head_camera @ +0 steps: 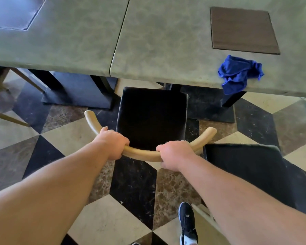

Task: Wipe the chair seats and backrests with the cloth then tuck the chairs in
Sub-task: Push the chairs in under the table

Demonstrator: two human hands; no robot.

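Observation:
A chair with a black seat (151,117) and a curved light wooden backrest (141,153) stands in front of me, its front edge just under the grey-green table (157,43). My left hand (112,141) grips the backrest left of centre. My right hand (174,153) grips it right of centre. A crumpled blue cloth (238,72) lies on the table's near edge to the right, one corner hanging over. Neither hand touches the cloth.
A second black chair seat (245,167) stands close on the right, beside my right arm. A brown placemat (242,30) lies behind the cloth. Dark table bases (78,89) rest on the checkered marble floor. My shoe (186,221) is at the bottom; wooden legs (11,119) show at left.

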